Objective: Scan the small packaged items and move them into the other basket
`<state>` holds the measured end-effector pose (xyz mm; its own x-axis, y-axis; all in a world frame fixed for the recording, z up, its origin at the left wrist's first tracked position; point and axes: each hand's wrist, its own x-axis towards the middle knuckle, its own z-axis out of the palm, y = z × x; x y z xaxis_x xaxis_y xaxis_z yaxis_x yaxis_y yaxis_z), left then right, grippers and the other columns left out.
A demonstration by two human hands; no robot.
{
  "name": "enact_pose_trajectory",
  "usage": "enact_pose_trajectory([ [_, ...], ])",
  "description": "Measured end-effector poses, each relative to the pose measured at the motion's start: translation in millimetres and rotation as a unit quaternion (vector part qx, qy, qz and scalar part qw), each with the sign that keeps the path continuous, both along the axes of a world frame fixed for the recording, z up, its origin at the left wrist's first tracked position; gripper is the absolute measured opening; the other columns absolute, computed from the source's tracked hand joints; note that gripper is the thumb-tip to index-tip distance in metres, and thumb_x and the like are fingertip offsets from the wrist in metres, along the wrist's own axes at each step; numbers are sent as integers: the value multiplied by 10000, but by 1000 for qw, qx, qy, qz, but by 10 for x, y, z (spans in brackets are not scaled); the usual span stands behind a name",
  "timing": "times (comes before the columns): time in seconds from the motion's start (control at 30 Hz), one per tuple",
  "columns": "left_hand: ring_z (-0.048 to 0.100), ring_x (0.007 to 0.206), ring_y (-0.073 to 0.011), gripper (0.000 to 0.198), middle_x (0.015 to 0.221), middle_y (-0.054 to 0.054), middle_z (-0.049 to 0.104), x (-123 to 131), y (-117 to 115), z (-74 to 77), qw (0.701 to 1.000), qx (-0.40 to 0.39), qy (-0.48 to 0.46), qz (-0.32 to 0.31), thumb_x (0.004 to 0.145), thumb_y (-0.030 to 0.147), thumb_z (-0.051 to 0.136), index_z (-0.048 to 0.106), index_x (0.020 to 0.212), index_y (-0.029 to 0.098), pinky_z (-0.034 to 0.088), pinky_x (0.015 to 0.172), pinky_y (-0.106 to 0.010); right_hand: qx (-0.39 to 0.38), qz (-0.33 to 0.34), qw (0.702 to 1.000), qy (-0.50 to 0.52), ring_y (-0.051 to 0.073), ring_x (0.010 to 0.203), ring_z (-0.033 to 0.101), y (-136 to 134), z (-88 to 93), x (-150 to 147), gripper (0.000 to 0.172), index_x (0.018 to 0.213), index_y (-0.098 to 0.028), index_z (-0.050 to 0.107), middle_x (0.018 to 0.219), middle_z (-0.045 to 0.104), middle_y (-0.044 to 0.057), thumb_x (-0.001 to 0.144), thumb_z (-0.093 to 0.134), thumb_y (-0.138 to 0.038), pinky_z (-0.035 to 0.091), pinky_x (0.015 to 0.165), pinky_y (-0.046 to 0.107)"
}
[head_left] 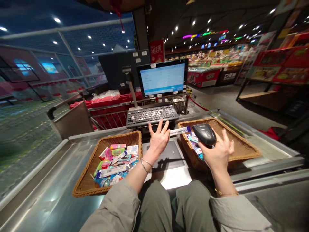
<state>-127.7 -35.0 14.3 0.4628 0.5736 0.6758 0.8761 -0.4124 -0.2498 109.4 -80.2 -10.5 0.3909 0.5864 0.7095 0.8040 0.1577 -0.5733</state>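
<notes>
My left hand (159, 137) is in front of the keyboard (153, 115), several fingers stretched toward its front edge. A slim white packet with a blue end (180, 131) sticks out from its thumb side, apparently pinched there; the thumb itself is hidden. My right hand (218, 149) grips a black handheld barcode scanner (205, 133) between thumb and forefinger, the other fingers raised. The scanner's head points left, close to the packet's blue end. Below it, the right wicker basket (241, 149) holds small packaged goods (194, 141) at its left end.
To the left, another wicker basket (83, 177) is filled with small colourful packaged items (116, 164). A lit monitor (163, 79) rises behind the keyboard. Between the baskets lies a dark flat panel (172, 154). The metal counter (55, 180) runs along both sides.
</notes>
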Motion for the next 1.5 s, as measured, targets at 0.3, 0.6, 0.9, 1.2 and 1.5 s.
enact_pose_trajectory([
  [0.3, 303, 1531, -324, 230, 1548, -62, 520, 526, 165, -121, 993, 31, 40, -108, 1031, 204, 513, 742, 1025, 216, -210, 1164, -723, 7, -72, 996, 61, 400, 1389, 468, -105, 49, 539, 482, 1064, -166, 707, 1175, 720, 177, 743, 646, -521, 201, 1179, 655],
  [0.6, 148, 1582, -319, 442, 1644, -73, 376, 1034, 306, -200, 988, -77, 72, -115, 1037, 195, 446, 545, 1459, 285, -75, 1177, -801, -12, -122, 988, 97, 365, 1399, 481, -163, 10, 789, 523, 1074, -172, 721, 1194, 728, 165, 703, 683, -539, 191, 1202, 633],
  [0.9, 132, 1593, -313, 486, 1668, -111, 312, 809, 205, -218, 988, -127, 27, -80, 1026, 377, 475, 517, 1479, 206, -70, 1204, -763, -2, -107, 990, 91, 404, 1396, 479, -115, -51, 708, 424, 999, -201, 740, 1204, 733, 166, 710, 704, -509, 186, 1194, 658],
  [1.2, 166, 1587, -332, 473, 1657, -133, 346, 316, -15, -85, 991, -134, -8, -12, 974, 338, 577, 561, 1433, 228, -18, 1206, -774, 8, -39, 997, 60, 357, 1426, 460, 35, 20, 308, 456, 1078, -173, 723, 1193, 721, 172, 747, 679, -482, 184, 1203, 655],
  [1.5, 165, 1586, -353, 481, 1672, -117, 316, -339, -257, -151, 987, -143, -35, 65, 965, 347, 590, 567, 1432, 234, 64, 1194, -803, 25, 40, 999, 5, 423, 1428, 448, 156, 63, -155, 473, 1098, -170, 720, 1216, 731, 184, 772, 694, -512, 165, 1185, 713],
])
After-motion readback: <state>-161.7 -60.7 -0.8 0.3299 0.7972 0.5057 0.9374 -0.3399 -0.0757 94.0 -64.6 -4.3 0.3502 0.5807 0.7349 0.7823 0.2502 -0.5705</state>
